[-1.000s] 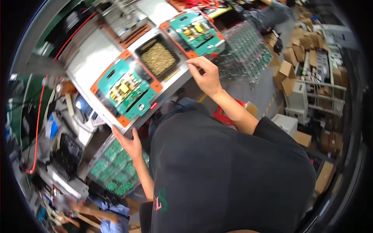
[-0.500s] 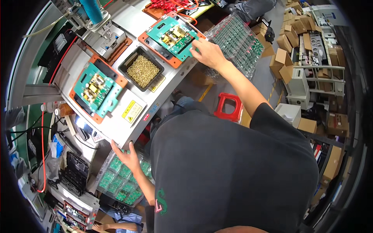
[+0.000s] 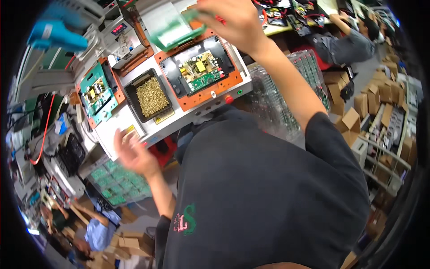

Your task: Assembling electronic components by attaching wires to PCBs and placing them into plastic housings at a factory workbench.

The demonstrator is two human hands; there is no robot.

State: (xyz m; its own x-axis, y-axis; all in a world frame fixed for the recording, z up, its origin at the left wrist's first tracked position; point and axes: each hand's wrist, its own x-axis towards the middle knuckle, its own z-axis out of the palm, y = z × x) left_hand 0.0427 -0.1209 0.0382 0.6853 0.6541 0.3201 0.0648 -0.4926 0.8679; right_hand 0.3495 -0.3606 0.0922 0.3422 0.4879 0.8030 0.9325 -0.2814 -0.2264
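Note:
My right hand (image 3: 233, 22) is raised at the top of the view and grips a blurred teal cover plate (image 3: 172, 29). Below it lies an orange fixture (image 3: 204, 96) with its black well uncovered and a green circuit board (image 3: 199, 69) inside. My left hand (image 3: 132, 152) hovers with fingers spread at the front edge of the white machine table (image 3: 134, 123), holding nothing. A black tray of brass screws (image 3: 152, 96) sits between this fixture and a second fixture (image 3: 96, 92) with a teal cover on the left.
A stack of clear trays with boards (image 3: 286, 89) stands right of the machine. A crate of green boards (image 3: 116, 184) sits low on the left. A co-worker (image 3: 349, 40) sits at top right, another person (image 3: 89, 228) at lower left. Cardboard boxes (image 3: 358, 116) line the right.
My right hand has lifted the teal cover off the right fixture, baring the board. My left hand rose from the crate of green boards to the table's front edge.

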